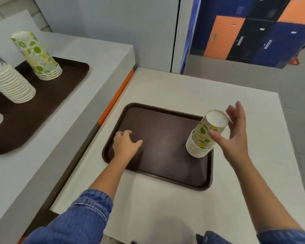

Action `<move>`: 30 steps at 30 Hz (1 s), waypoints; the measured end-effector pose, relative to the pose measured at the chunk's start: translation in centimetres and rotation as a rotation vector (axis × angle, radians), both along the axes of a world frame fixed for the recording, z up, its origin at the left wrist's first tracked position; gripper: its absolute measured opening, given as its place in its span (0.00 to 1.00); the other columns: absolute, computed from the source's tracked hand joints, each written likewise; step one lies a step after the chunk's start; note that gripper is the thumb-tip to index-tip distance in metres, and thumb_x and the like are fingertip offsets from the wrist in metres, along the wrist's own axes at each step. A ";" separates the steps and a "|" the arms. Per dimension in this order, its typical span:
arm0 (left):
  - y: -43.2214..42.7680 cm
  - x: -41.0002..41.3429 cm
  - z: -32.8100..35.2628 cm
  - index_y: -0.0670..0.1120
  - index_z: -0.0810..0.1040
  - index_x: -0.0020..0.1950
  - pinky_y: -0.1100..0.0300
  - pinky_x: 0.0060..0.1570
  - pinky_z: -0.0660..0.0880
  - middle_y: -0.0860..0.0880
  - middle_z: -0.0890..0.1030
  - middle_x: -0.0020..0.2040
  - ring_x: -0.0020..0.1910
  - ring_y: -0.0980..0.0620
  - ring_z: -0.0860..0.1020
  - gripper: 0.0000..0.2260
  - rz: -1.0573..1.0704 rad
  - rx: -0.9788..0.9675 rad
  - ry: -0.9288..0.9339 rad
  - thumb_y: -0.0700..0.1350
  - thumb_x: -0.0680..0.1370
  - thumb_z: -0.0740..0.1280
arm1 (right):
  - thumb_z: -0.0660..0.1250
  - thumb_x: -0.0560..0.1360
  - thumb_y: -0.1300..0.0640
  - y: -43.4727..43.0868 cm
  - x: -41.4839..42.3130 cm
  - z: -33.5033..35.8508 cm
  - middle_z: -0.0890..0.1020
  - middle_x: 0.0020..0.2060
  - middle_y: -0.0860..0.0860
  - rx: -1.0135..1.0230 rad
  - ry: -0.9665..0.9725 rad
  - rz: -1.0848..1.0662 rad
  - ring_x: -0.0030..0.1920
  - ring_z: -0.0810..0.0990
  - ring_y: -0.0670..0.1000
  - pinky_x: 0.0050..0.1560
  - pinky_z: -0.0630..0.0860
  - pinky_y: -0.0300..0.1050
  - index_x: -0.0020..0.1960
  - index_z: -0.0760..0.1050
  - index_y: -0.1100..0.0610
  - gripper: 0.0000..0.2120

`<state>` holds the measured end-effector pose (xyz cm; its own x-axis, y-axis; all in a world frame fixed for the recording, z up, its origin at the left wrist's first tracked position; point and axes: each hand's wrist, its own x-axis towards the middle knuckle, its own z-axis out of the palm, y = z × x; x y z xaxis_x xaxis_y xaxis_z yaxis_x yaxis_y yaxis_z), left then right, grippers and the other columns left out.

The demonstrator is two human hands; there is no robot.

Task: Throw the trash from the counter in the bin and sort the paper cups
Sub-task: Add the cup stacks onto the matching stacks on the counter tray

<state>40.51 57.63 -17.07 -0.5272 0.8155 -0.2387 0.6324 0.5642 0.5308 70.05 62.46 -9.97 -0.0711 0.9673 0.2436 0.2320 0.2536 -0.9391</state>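
An upturned stack of lime-patterned paper cups (200,138) stands at the right of the near dark-brown plastic tray (162,155). The right hand (234,138) is spread wide beside it — thumb at the stack's side, fingers straight. The left hand (124,142) rests loosely curled on that tray, holding nothing. The far brown tray (60,95) holds a matching lime-patterned stack (40,57) and a white cup stack (12,85).

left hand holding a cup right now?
No: the left hand rests on the bare brown tray, and the only cups on it are the cup stack beside the right hand.
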 end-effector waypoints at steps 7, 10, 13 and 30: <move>-0.2 -1.5 -3.4 0.42 0.61 0.74 0.40 0.70 0.57 0.38 0.62 0.73 0.72 0.38 0.60 0.35 0.278 -0.103 0.275 0.58 0.74 0.68 | 0.78 0.57 0.49 2.7 1.9 -7.4 0.71 0.67 0.49 -0.297 0.037 0.134 0.64 0.73 0.41 0.58 0.74 0.37 0.73 0.59 0.53 0.49; 0.1 -3.3 -3.9 0.39 0.63 0.71 0.42 0.63 0.66 0.36 0.67 0.68 0.67 0.37 0.66 0.30 0.360 -0.144 0.239 0.54 0.76 0.67 | 0.78 0.55 0.45 3.3 1.8 -9.3 0.78 0.60 0.49 -0.371 0.037 0.167 0.56 0.78 0.39 0.52 0.76 0.34 0.68 0.65 0.53 0.45; 0.3 -3.3 -4.5 0.37 0.66 0.68 0.44 0.60 0.68 0.36 0.68 0.65 0.64 0.37 0.67 0.24 0.332 -0.184 0.269 0.51 0.79 0.63 | 0.79 0.55 0.43 3.9 1.5 -10.6 0.80 0.58 0.46 -0.417 0.017 0.199 0.57 0.79 0.44 0.56 0.76 0.42 0.67 0.67 0.52 0.44; 0.0 -3.4 -5.7 0.39 0.66 0.70 0.45 0.65 0.64 0.36 0.66 0.68 0.67 0.38 0.65 0.24 0.373 -0.092 0.212 0.50 0.79 0.64 | 0.81 0.59 0.50 4.3 0.6 -10.9 0.80 0.56 0.43 -0.407 -0.014 0.216 0.54 0.79 0.39 0.46 0.75 0.28 0.66 0.69 0.53 0.39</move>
